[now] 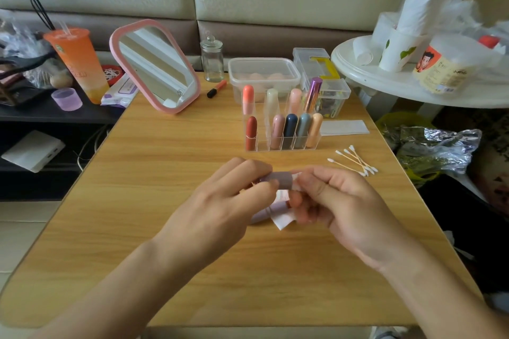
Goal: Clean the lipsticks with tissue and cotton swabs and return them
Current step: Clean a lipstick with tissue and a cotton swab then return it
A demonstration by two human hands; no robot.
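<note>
**Operator:** Report the hand status.

**Inspector:** Left hand (228, 195): fingers curled, pinching one end of a lilac lipstick tube (276, 178). Right hand (338, 201): fingers curled, gripping a white tissue (283, 218) and pressing it against the other end of the tube. Both hands are over the middle of the wooden table (192, 269).

**Operator:** Where is the tube?

**Inspector:** It lies roughly level, spanning the gap between the two hands. It is near the clear organizer (283, 145), on the side closer to the person, and is not touching it. A second lilac piece (263, 214) lies lower down, partly covered by the hands and the tissue. I cannot tell whether it is a cap or a body.

**Operator:** List the other items.

**Inspector:** The organizer holds upright lipsticks (290, 126) in two rows. The cotton swabs (355, 163) lie in a loose pile on the table to the right of the organizer. A folded tissue sheet (344, 127) lies flat just beside the organizer's right wall. A pink-framed mirror (157, 65) stands tilted at the far left of the table.
</note>
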